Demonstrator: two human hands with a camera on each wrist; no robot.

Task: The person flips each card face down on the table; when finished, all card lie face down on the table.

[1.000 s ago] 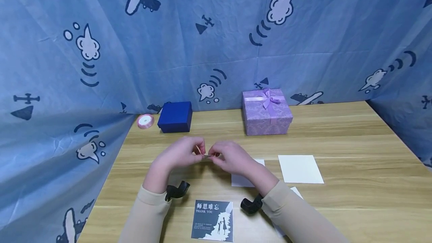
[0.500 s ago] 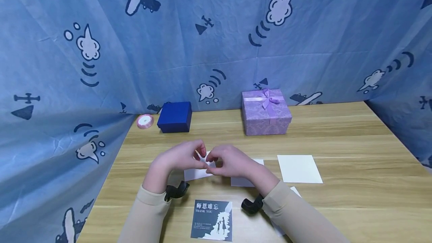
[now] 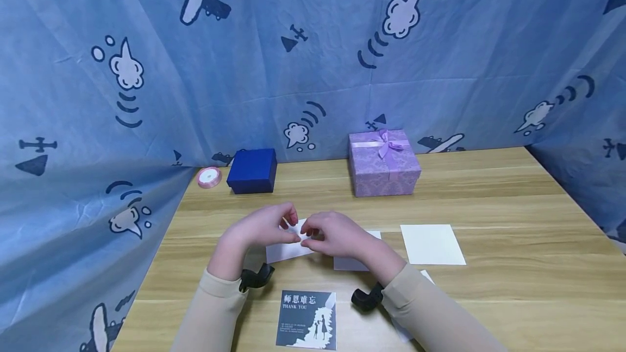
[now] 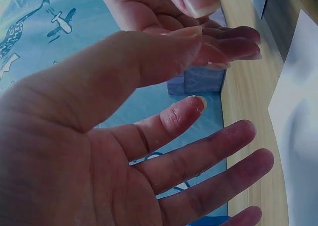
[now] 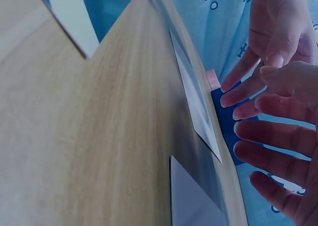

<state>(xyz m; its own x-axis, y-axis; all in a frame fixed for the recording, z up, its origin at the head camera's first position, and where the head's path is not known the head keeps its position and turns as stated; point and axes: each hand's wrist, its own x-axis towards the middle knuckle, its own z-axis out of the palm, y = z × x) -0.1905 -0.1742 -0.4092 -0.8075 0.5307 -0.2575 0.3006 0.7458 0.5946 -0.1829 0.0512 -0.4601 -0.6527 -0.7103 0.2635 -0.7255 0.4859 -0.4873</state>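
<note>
My left hand (image 3: pixel 261 228) and right hand (image 3: pixel 337 237) hover close together over a white card (image 3: pixel 281 252) on the wooden table, partly hidden by them. Neither hand holds anything. In the left wrist view the left hand's fingers (image 4: pixel 213 146) are spread and nearly straight, with the card to their right. The right hand's fingers (image 5: pixel 278 136) are loosely extended in the right wrist view, and the two thumbs come near each other. A dark printed card (image 3: pixel 307 319) reading "THANK YOU" lies nearer the front, between the forearms.
Another white card (image 3: pixel 351 263) lies partly under the right wrist, and one more white card (image 3: pixel 433 244) to its right. A further white piece (image 3: pixel 427 276) shows beside the right sleeve. At the back are a pink ribbon roll (image 3: pixel 209 177), a blue box (image 3: pixel 251 171) and a purple gift box (image 3: pixel 385 178).
A second ago both hands pinched a thin card seen edge-on between them. The fingers have let go, and the white card now lies on the table below the hands.
</note>
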